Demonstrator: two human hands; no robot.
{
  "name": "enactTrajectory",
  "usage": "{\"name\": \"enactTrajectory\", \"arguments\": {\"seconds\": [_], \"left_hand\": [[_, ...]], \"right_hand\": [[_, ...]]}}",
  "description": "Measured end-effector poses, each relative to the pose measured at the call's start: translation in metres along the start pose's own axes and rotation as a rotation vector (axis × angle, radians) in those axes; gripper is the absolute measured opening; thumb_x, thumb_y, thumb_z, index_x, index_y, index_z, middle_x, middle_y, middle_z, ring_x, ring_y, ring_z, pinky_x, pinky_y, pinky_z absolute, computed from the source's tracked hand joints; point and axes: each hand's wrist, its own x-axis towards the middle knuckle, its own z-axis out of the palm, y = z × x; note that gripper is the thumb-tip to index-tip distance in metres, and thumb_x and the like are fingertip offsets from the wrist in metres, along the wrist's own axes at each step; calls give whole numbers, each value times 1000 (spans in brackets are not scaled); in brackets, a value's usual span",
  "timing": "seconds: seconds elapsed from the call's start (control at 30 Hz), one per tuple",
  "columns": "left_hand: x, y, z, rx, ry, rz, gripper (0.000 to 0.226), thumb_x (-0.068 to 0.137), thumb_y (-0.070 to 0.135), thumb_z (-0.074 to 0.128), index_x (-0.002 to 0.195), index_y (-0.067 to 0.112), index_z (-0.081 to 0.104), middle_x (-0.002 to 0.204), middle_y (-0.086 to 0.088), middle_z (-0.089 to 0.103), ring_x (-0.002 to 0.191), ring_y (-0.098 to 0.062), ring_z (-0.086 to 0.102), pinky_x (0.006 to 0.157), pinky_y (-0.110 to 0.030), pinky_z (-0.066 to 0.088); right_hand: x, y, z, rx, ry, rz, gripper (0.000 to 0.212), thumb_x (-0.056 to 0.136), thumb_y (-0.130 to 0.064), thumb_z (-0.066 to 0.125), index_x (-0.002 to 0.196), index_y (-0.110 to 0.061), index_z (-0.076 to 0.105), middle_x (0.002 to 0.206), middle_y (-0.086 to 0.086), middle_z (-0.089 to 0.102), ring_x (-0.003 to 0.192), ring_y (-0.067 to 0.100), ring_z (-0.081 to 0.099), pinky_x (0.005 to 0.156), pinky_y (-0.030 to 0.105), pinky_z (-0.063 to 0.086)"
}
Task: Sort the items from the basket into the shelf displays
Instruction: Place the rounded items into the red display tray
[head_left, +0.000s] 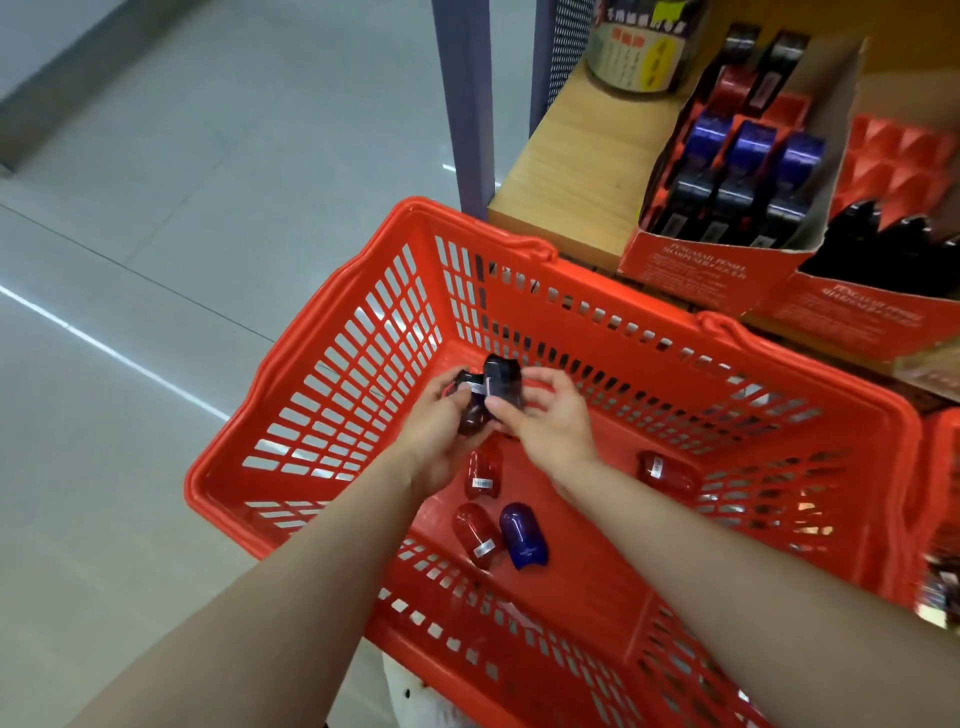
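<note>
Both my hands are down inside the red plastic basket (649, 322). My left hand (436, 441) grips dark sharpeners (470, 415), black and dark red. My right hand (550, 421) pinches a black sharpener (503, 379) against them. Loose on the basket floor lie three red sharpeners (483, 474) (477, 535) (667, 472) and a blue sharpener (523, 535). On the wooden shelf (576, 171) at upper right stands an open red display box (691, 267) holding rows of red, blue and black sharpeners.
A second red display box (852, 317) with black items stands right of the first. A round tin (641, 47) sits at the shelf's back. Purple shelf posts (467, 104) rise behind the basket. Grey tiled floor (182, 182) lies to the left.
</note>
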Motion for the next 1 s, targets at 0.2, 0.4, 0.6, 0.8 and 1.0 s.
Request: {"name": "enactTrajectory", "arguments": {"seconds": [0.2,0.4,0.6,0.8,1.0], "left_hand": [[-8,2,-2,-92,-102,41,39,94,17,66,131,15,54,121,-19,67,102,-28,71,76,-36,60],[11,32,-15,-30,32,157,26,94,11,66,118,22,62,111,-8,68,102,-24,69,78,-37,61],[24,44,-39,195,-80,179,31,90,10,70,120,19,66,112,-5,68,104,-23,66,70,-28,57],[32,44,-36,185,-72,180,27,91,10,69,115,21,67,108,-2,73,101,-20,71,75,-31,59],[-5,54,-7,208,-48,163,22,92,4,66,108,20,66,116,-12,67,107,-28,64,83,-41,60]], "right_hand": [[-6,-4,11,-230,-87,-197,43,71,-18,86,107,-31,65,88,-14,68,77,-4,68,71,12,52],[15,7,-3,-649,-115,-245,33,87,-12,66,119,-20,66,120,-2,59,108,14,58,101,32,46],[43,25,26,-1364,-199,-398,56,90,-48,61,139,-28,42,135,-1,52,127,26,39,101,41,31],[46,33,36,-1469,-126,-550,48,90,-38,60,133,-21,46,125,1,61,122,25,45,98,42,28],[18,-45,-25,-846,-323,-216,36,89,-19,70,124,-22,62,115,4,67,100,22,67,92,30,51]]}}
